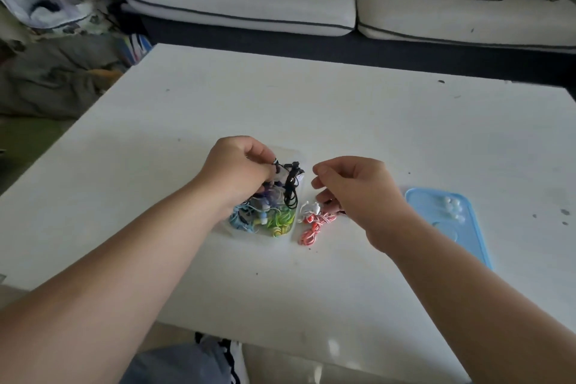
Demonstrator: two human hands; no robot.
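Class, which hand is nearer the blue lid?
Right. The right hand is just left of the blue lid; the left hand, gripping black earphones, is farther left over the clear tub.

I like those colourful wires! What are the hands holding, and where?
The left hand pinches the black earphone cord at its top loop; the right hand seems to hold nothing.

One clear tub (294, 155), one black cable (291, 187), one red-and-white cable (311, 229), one blue lid (477, 237), two sofa cushions (243, 0), one tabletop (343, 103).
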